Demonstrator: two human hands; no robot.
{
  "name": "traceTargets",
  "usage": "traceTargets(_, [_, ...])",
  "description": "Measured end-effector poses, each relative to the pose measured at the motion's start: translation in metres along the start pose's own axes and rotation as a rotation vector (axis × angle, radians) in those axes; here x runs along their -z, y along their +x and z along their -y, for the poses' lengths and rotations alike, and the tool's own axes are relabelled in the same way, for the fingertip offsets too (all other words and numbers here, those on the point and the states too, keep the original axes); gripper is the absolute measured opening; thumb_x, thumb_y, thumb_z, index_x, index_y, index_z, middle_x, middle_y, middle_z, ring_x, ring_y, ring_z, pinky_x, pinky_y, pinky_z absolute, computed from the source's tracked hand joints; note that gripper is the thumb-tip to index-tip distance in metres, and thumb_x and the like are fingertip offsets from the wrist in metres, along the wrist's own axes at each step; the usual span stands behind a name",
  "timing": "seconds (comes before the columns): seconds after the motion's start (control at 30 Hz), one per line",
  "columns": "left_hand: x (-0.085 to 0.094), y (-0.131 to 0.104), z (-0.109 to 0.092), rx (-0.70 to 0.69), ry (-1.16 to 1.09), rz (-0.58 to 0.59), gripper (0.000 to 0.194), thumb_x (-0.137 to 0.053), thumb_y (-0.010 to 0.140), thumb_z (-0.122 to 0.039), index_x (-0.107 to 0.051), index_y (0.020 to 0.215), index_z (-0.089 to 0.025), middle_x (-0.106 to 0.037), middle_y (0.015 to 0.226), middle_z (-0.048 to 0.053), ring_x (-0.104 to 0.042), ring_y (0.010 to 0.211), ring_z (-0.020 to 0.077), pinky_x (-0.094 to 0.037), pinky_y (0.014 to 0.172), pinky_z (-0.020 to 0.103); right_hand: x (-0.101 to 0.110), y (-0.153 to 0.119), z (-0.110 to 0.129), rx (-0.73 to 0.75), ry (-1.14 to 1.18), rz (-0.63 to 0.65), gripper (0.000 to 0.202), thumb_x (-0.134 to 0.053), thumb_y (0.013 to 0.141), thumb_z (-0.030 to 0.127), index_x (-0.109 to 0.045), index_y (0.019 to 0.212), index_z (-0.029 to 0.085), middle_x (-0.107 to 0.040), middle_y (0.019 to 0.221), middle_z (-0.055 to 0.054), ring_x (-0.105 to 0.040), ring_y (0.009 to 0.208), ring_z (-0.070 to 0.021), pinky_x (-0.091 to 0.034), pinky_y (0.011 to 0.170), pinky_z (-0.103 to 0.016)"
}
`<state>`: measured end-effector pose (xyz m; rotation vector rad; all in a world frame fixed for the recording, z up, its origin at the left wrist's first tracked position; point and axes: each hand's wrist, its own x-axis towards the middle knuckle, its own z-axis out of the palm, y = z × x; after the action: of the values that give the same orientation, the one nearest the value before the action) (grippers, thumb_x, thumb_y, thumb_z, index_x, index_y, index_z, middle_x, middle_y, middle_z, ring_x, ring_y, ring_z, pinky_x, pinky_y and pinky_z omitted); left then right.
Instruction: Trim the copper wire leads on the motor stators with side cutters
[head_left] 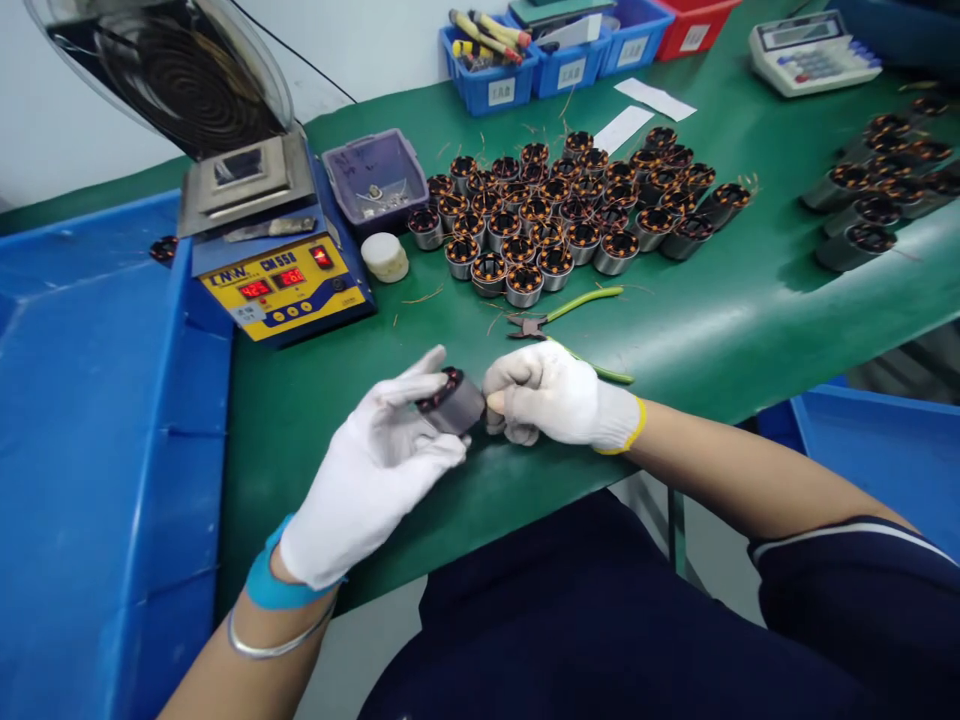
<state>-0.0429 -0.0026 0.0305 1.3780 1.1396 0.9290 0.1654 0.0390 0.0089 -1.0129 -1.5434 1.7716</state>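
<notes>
My left hand, in a white glove, is closed around a motor stator, a grey metal cylinder with dark slots and copper windings at its end. The cylinder lies tilted, its wound end toward my left fingers. At its other end is my right hand, gloved too, with thumb and fingers pinched together. What the pinch holds, if anything, is hidden. Just beyond my right hand, green-handled cutting pliers lie partly covered by it. Behind them stand several more stators in a cluster, thin copper wires sticking out.
A soldering pot unit with red displays stands at left, beside a purple tray and a white round block. Blue bins and a calculator sit behind. Large blue crates flank the green table.
</notes>
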Motion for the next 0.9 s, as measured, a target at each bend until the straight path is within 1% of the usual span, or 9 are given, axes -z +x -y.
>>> traceTargets(0.07, [-0.004,-0.007,0.003,-0.318,0.184,-0.03,0.022,-0.077,0.075,-0.018,-0.065,0.092,-0.023,-0.045,0.156,0.01,-0.069,0.111,0.0255,-0.062,0.087,0.04,0.0,0.002,-0.001,-0.045,0.153,0.014,0.014,-0.059,0.071,0.032,-0.055,0.072,0.018,-0.062,0.06,0.003,-0.052,0.039,-0.0079,-0.04,0.036,-0.019])
traceTargets(0.2, [-0.009,-0.008,0.01,-0.542,0.359,-0.247,0.022,-0.07,0.084,-0.019,-0.057,0.066,-0.02,-0.068,0.129,0.005,-0.07,0.108,0.024,-0.06,0.092,0.041,0.001,-0.001,0.002,0.007,0.113,0.06,0.014,-0.06,0.071,0.031,-0.056,0.07,0.018,-0.06,0.056,0.003,-0.052,0.039,-0.008,-0.04,0.036,-0.019])
traceTargets(0.27, [-0.007,-0.002,0.011,-0.248,0.194,-0.33,0.029,-0.062,0.092,-0.04,-0.059,0.072,-0.019,-0.075,0.108,0.008,-0.074,0.085,0.0215,-0.063,0.074,0.037,0.0,-0.004,0.005,0.075,-0.02,0.062,0.011,-0.058,0.072,0.028,-0.056,0.067,0.018,-0.057,0.053,0.003,-0.052,0.041,-0.0085,-0.04,0.039,-0.019])
traceTargets(0.37, [0.0,0.009,0.007,0.439,-0.13,0.166,0.062,-0.043,0.089,-0.073,-0.064,0.085,-0.014,-0.075,0.082,0.014,-0.068,0.049,0.0205,-0.058,0.044,0.034,0.0,-0.006,0.007,0.193,-0.194,0.017,0.012,-0.056,0.072,0.025,-0.056,0.064,0.017,-0.057,0.053,0.001,-0.052,0.044,-0.0087,-0.039,0.042,-0.019])
traceTargets(0.43, [0.004,0.012,0.004,0.639,-0.234,0.384,0.066,-0.049,0.085,-0.075,-0.064,0.097,-0.012,-0.074,0.077,0.014,-0.062,0.04,0.0182,-0.049,0.033,0.028,0.0,-0.005,0.007,0.184,-0.202,-0.002,0.012,-0.056,0.072,0.026,-0.056,0.064,0.017,-0.059,0.055,0.001,-0.053,0.044,-0.0085,-0.04,0.042,-0.019])
traceTargets(0.57, [0.004,0.004,0.001,0.238,-0.142,0.164,0.046,-0.082,0.074,-0.037,-0.062,0.112,-0.021,-0.074,0.098,0.008,-0.075,0.076,0.0214,-0.06,0.054,0.026,-0.002,-0.001,0.002,-0.031,-0.034,0.021,0.009,-0.057,0.07,0.026,-0.057,0.069,0.017,-0.063,0.06,0.001,-0.054,0.042,-0.0086,-0.042,0.038,-0.018])
traceTargets(0.7, [0.0,-0.006,0.004,-0.287,0.008,-0.078,0.029,-0.074,0.083,-0.029,-0.058,0.062,-0.019,-0.074,0.11,0.007,-0.07,0.107,0.0259,-0.06,0.091,0.04,-0.004,0.0,0.0,-0.077,0.092,0.052,0.01,-0.057,0.07,0.028,-0.056,0.07,0.018,-0.059,0.055,0.003,-0.051,0.039,-0.0084,-0.041,0.036,-0.019])
traceTargets(0.77, [-0.002,-0.005,0.005,-0.307,0.005,-0.164,0.027,-0.073,0.084,-0.032,-0.057,0.067,-0.019,-0.074,0.11,0.007,-0.072,0.101,0.0247,-0.06,0.089,0.041,-0.003,-0.002,0.002,-0.008,0.005,0.082,0.009,-0.056,0.071,0.027,-0.057,0.068,0.018,-0.056,0.052,0.004,-0.05,0.041,-0.0086,-0.04,0.039,-0.019])
traceTargets(0.9, [-0.005,0.002,0.011,0.007,0.224,0.126,0.04,-0.077,0.076,-0.039,-0.063,0.109,-0.02,-0.074,0.112,0.009,-0.073,0.096,0.0241,-0.062,0.084,0.039,-0.003,-0.003,0.004,0.178,-0.269,0.037,0.008,-0.058,0.068,0.021,-0.058,0.062,0.017,-0.059,0.056,0.001,-0.052,0.052,-0.0088,-0.04,0.048,-0.019])
